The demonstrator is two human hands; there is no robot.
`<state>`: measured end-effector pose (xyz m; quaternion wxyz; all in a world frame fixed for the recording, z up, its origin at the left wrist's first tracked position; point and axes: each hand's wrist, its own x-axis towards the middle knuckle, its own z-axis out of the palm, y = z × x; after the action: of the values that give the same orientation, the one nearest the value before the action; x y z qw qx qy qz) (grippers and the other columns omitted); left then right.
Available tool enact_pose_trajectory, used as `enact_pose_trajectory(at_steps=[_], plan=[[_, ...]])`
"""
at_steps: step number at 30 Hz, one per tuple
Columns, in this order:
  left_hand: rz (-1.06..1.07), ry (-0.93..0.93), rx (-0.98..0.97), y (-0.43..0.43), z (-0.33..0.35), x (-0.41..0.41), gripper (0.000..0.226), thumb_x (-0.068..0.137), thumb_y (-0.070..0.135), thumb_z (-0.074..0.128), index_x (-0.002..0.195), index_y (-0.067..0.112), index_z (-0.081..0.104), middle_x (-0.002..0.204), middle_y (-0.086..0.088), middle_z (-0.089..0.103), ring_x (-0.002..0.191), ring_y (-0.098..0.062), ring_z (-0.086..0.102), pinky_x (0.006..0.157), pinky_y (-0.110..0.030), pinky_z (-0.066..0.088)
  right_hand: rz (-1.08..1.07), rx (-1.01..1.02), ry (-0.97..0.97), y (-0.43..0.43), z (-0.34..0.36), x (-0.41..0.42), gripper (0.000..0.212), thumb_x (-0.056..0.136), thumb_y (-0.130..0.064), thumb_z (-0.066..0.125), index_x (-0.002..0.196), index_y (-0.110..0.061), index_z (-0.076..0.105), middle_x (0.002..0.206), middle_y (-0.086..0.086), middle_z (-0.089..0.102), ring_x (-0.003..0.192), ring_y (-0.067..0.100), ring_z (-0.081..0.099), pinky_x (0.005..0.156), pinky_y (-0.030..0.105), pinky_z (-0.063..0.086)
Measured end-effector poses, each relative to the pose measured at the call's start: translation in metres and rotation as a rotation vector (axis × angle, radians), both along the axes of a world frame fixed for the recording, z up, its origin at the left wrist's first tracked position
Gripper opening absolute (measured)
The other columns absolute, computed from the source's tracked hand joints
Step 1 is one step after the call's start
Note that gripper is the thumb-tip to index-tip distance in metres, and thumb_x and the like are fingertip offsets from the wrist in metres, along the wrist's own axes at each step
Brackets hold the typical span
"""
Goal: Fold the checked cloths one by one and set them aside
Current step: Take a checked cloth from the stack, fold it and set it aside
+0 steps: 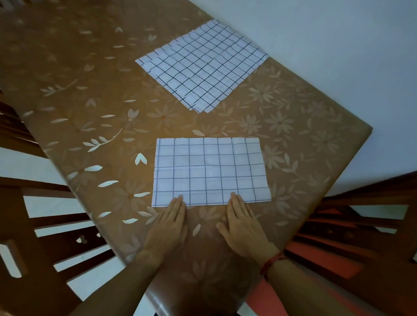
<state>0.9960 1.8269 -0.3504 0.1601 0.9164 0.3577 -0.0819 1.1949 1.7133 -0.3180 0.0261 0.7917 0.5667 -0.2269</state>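
Two hands flat: left hand point(169, 224), right hand point(241, 230), fingers straight, tips pressing near edge of checked cloth point(211, 172), gripping nothing. Cloth lies as rectangle at near end of bench point(86, 94). Advice: pinch near corners, carry squarely to far edge, match grid lines, smooth crease. Stack of checked cloths point(203, 65) by right edge, well apart; not obstructing. Chairs point(44, 294) flank bench.

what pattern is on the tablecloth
The tablecloth is brown with pale flowers and leaves, shown best in the head view.
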Motion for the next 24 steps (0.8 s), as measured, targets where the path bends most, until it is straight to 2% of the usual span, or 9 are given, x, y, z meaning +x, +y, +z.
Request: enact_pose_trajectory(at_steps=[7,11,16,20,24], plan=[[0.136,0.006,0.054,0.006,0.006,-0.032,0.064,0.092,0.036,0.024,0.141,-0.002,0.039,0.151,-0.014,0.033,0.138,-0.029,0.035,0.108,-0.038,0.030,-0.218,-0.089,-0.040,-0.027,0.000,0.046,0.079,0.097,-0.055,0.023,0.152,-0.006,-0.005,0.160,0.009,-0.011,0.148,0.021,-0.009,0.121,0.041,-0.002],[0.156,0.044,0.035,0.005,0.009,-0.035,0.064,0.091,0.035,0.025,0.140,-0.003,0.041,0.149,-0.017,0.037,0.135,-0.031,0.039,0.105,-0.039,0.032,-0.256,-0.100,-0.033,-0.028,0.002,0.050,0.080,0.097,-0.055,0.024,0.152,-0.005,-0.004,0.160,0.011,-0.010,0.148,0.021,-0.008,0.120,0.040,-0.002],[0.166,0.038,0.021,0.003,0.006,-0.035,0.066,0.092,0.038,0.022,0.144,0.000,0.034,0.153,-0.014,0.028,0.141,-0.028,0.028,0.109,-0.039,0.027,-0.258,-0.111,-0.046,-0.025,0.002,0.047,0.081,0.097,-0.056,0.023,0.151,-0.002,-0.002,0.160,0.014,-0.008,0.148,0.023,-0.007,0.121,0.043,0.000],[0.179,0.009,-0.004,0.004,0.007,-0.035,0.071,0.090,0.043,0.017,0.147,0.003,0.029,0.155,-0.010,0.022,0.143,-0.025,0.023,0.112,-0.038,0.021,-0.289,-0.064,-0.062,-0.024,0.003,0.048,0.078,0.097,-0.054,0.028,0.152,-0.003,0.006,0.161,0.011,0.001,0.148,0.024,0.002,0.121,0.042,0.008],[0.214,-0.033,-0.014,0.007,0.013,-0.032,0.070,0.088,0.042,0.018,0.145,0.005,0.036,0.155,-0.010,0.027,0.144,-0.021,0.021,0.115,-0.038,0.014,-0.339,0.022,-0.091,-0.020,0.006,0.050,0.070,0.097,-0.048,0.035,0.150,-0.004,0.021,0.158,0.010,0.019,0.145,0.024,0.020,0.117,0.041,0.021]])
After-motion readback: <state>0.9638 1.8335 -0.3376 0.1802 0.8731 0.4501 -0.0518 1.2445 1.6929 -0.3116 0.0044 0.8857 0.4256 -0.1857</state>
